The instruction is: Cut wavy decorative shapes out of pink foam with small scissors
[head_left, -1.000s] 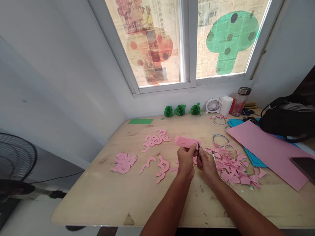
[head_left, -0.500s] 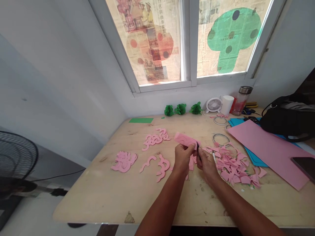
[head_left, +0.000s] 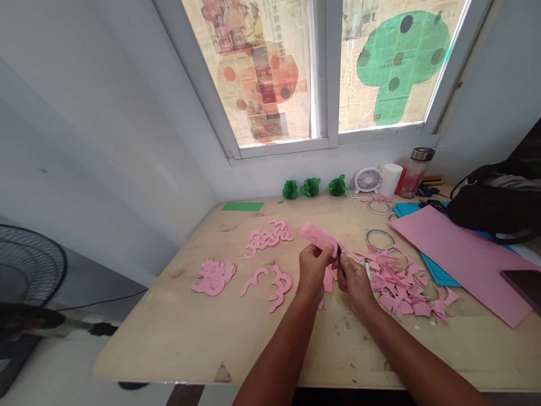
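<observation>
Over the middle of the wooden table, my left hand (head_left: 311,268) pinches a pink paper strip (head_left: 315,234) that has curved lines drawn on it. Dark-handled scissors (head_left: 340,263) are in my right hand (head_left: 355,277), its fingers wrapped round them, with the blades at the strip's right end. Pink offcuts (head_left: 406,285) lie heaped to the right of my hands. Left of them are wavy pink cutouts (head_left: 267,239), two more curved pieces (head_left: 279,288) nearer me, and a stacked pink bunch (head_left: 213,277).
Green paper ornaments (head_left: 311,187), a small white fan (head_left: 367,180) and a glass bottle (head_left: 416,173) stand at the table's back. Large pink paper (head_left: 465,259), a black bag (head_left: 496,203) and a phone (head_left: 524,286) lie on the right. A floor fan (head_left: 29,265) is at far left.
The pink strip has tilted slightly, its left end a little higher. My left hand has shifted very slightly up and left; my right hand looks nearly unmoved.
</observation>
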The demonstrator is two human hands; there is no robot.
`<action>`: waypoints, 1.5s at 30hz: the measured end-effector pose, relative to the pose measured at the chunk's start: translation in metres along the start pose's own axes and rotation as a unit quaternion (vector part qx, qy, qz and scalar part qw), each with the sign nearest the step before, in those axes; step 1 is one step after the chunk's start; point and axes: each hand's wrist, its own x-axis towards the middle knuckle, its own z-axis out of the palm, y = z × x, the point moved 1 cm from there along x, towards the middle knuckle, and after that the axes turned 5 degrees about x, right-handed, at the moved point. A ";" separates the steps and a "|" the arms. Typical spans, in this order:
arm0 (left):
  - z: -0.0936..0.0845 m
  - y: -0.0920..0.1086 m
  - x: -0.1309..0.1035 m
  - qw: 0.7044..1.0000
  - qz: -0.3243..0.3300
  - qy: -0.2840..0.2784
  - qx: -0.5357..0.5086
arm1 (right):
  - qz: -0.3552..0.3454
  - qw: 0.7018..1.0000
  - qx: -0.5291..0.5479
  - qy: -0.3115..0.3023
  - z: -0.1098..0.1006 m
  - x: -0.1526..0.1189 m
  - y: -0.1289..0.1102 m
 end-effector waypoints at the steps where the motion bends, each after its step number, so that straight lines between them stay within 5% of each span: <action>1: 0.000 -0.001 0.000 1.000 0.000 0.002 0.000 | 0.000 1.000 0.000 -0.001 0.000 0.000 0.000; 13: -0.005 0.001 0.002 0.997 0.027 -0.043 0.051 | 0.008 1.000 0.006 -0.014 0.001 -0.002 -0.004; 34: -0.006 0.002 0.003 0.999 0.024 -0.010 0.034 | 0.016 1.000 -0.010 -0.021 0.003 -0.003 -0.003; 45: -0.003 0.002 0.000 0.997 0.043 -0.039 0.047 | 0.008 1.000 -0.005 -0.014 0.002 -0.002 -0.003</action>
